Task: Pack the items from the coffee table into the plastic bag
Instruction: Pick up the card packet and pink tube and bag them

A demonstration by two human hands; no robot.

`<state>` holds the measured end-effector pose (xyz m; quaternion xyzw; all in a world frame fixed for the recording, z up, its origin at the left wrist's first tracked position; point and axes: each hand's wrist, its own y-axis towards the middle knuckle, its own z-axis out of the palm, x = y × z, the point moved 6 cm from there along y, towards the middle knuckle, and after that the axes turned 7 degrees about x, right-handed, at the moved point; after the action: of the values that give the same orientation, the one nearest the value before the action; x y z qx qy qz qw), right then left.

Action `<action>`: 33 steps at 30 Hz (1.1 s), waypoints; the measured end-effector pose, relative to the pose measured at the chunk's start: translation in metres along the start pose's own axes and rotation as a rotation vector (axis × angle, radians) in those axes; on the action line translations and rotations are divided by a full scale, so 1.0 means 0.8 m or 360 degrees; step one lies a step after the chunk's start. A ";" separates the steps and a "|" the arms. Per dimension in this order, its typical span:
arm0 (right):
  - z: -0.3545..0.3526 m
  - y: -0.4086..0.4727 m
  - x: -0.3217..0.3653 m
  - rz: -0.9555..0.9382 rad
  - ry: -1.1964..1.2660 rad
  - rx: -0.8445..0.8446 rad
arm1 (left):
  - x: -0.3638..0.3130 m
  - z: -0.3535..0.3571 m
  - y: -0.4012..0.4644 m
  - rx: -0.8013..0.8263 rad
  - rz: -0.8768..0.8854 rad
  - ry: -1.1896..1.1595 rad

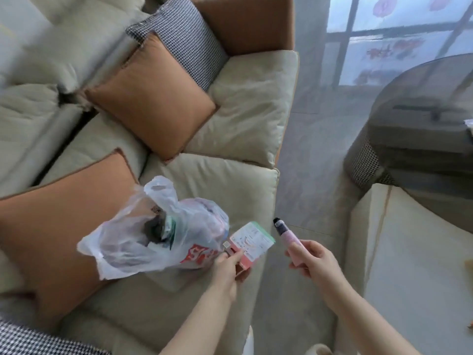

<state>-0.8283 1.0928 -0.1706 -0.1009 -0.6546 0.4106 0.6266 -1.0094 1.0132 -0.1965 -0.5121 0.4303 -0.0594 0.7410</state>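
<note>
A clear plastic bag with red lettering lies on the beige sofa seat, with several items showing through it. My left hand grips a pink and white carton with a green top, right at the bag's near edge. To the right, over the floor gap, my right hand holds a pink tube with a dark cap that points up and left. The round glass coffee table stands at the far right.
Two orange cushions and a checked cushion lie on the sofa. A beige ottoman or seat stands at the lower right, next to the grey tiled floor. Dark shapes show under the glass table.
</note>
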 end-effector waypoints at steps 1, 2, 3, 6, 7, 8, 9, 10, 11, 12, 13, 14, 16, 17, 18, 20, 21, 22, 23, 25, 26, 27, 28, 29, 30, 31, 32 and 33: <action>0.023 0.002 0.007 -0.0003 -0.0024 0.0025 | -0.011 -0.020 -0.001 -0.0007 0.0030 -0.0055; 0.046 0.004 0.012 -0.0004 -0.0046 0.0050 | -0.021 -0.039 -0.003 -0.0010 0.0057 -0.0114; 0.069 0.006 0.017 -0.0005 -0.0066 0.0075 | -0.030 -0.059 -0.004 -0.0006 0.0077 -0.0178; 0.136 0.013 0.030 -0.0040 -0.0095 0.0189 | -0.059 -0.115 -0.013 0.0012 0.0130 -0.0380; 0.160 0.016 0.035 -0.0055 -0.0101 0.0231 | -0.069 -0.134 -0.016 0.0006 0.0154 -0.0447; 0.183 0.019 0.040 -0.0075 -0.0098 0.0270 | -0.080 -0.153 -0.019 -0.0002 0.0177 -0.0513; 0.205 0.023 0.046 -0.0094 -0.0081 0.0306 | -0.091 -0.172 -0.022 -0.0010 0.0198 -0.0569; 0.228 0.026 0.052 -0.0109 -0.0055 0.0339 | -0.101 -0.190 -0.023 -0.0024 0.0215 -0.0606; 0.251 0.029 0.057 -0.0119 -0.0031 0.0372 | -0.113 -0.208 -0.025 -0.0041 0.0235 -0.0623; 0.273 0.031 0.061 -0.0130 -0.0015 0.0407 | -0.124 -0.225 -0.025 -0.0059 0.0262 -0.0623; 0.294 0.034 0.064 -0.0140 -0.0016 0.0440 | -0.136 -0.241 -0.026 -0.0081 0.0292 -0.0618; 0.315 0.038 0.066 -0.0148 -0.0028 0.0475 | -0.147 -0.256 -0.024 -0.0118 0.0319 -0.0603; 0.352 0.046 0.064 -0.0132 -0.0078 0.0528 | -0.165 -0.282 -0.015 -0.0219 0.0342 -0.0527; 0.367 0.052 0.059 -0.0092 -0.0115 0.0531 | -0.172 -0.293 -0.007 -0.0274 0.0334 -0.0463; 0.381 0.060 0.053 -0.0028 -0.0156 0.0513 | -0.177 -0.301 0.004 -0.0324 0.0316 -0.0389; 0.403 0.079 0.039 0.0134 -0.0209 0.0446 | -0.187 -0.305 0.027 -0.0361 0.0262 -0.0281; 0.411 0.090 0.031 0.0205 -0.0214 0.0398 | -0.191 -0.302 0.038 -0.0339 0.0231 -0.0277; 0.417 0.101 0.024 0.0247 -0.0208 0.0347 | -0.195 -0.297 0.049 -0.0311 0.0196 -0.0282; 0.422 0.113 0.018 0.0263 -0.0208 0.0296 | -0.198 -0.292 0.060 -0.0300 0.0160 -0.0269; 0.427 0.135 0.008 0.0245 -0.0228 0.0178 | -0.200 -0.285 0.080 -0.0315 0.0101 -0.0224; 0.426 0.145 0.004 0.0231 -0.0251 0.0122 | -0.199 -0.283 0.090 -0.0327 0.0083 -0.0213; 0.425 0.154 -0.001 0.0229 -0.0300 0.0076 | -0.195 -0.283 0.101 -0.0335 0.0061 -0.0202; 0.425 0.160 -0.003 0.0245 -0.0358 0.0048 | -0.189 -0.284 0.110 -0.0342 0.0039 -0.0186; 0.426 0.165 -0.007 0.0273 -0.0393 0.0058 | -0.183 -0.285 0.117 -0.0344 0.0022 -0.0163; 0.428 0.166 -0.009 0.0302 -0.0380 0.0099 | -0.178 -0.287 0.122 -0.0346 0.0013 -0.0129; 0.429 0.166 -0.010 0.0323 -0.0329 0.0122 | -0.173 -0.288 0.125 -0.0342 0.0002 -0.0099; 0.429 0.165 -0.010 0.0310 -0.0288 0.0141 | -0.168 -0.289 0.127 -0.0334 -0.0009 -0.0075; 0.426 0.161 -0.007 0.0267 -0.0283 0.0147 | -0.165 -0.288 0.125 -0.0314 -0.0017 -0.0074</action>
<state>-1.1846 1.0316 -0.2187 -0.0897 -0.6773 0.4986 0.5335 -1.2877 0.9663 -0.2258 -0.5860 0.4139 -0.0088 0.6965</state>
